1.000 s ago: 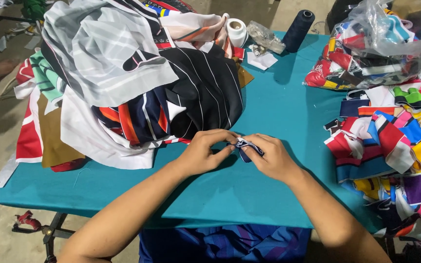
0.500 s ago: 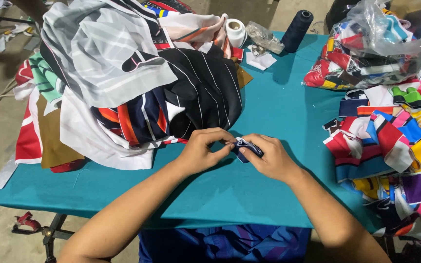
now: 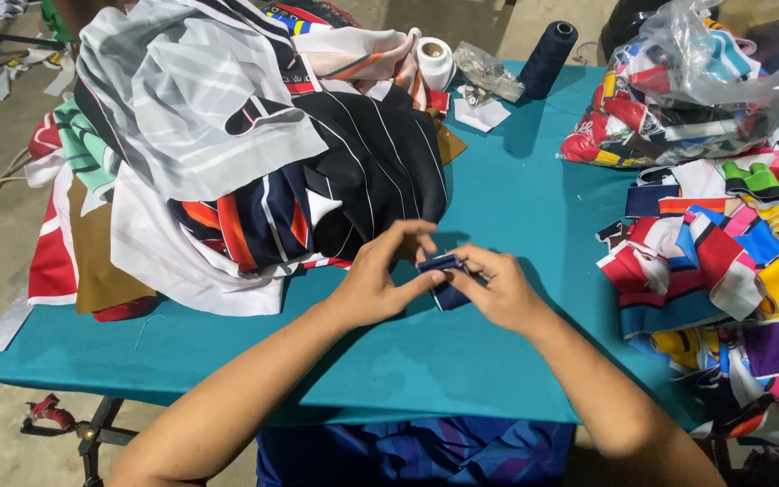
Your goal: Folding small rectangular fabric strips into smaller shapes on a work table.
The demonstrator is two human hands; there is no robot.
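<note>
Over the teal table (image 3: 498,198), my left hand (image 3: 380,275) and my right hand (image 3: 496,289) meet at the middle and both pinch a small dark-blue fabric piece (image 3: 442,267). The piece is folded between my fingertips, and part of it hangs down under my right fingers. A big heap of striped and patterned cloth (image 3: 245,144) lies just left of my hands, touching the table's left half.
A pile of small bright fabric pieces (image 3: 732,261) covers the right side, with a clear plastic bag of more pieces (image 3: 687,90) behind it. A dark thread cone (image 3: 547,59), a white tape roll (image 3: 435,61) and a small clear packet (image 3: 490,72) stand at the far edge.
My hands stayed at the same spot, working the small blue piece; the fingers shifted and the piece looks more folded now.
</note>
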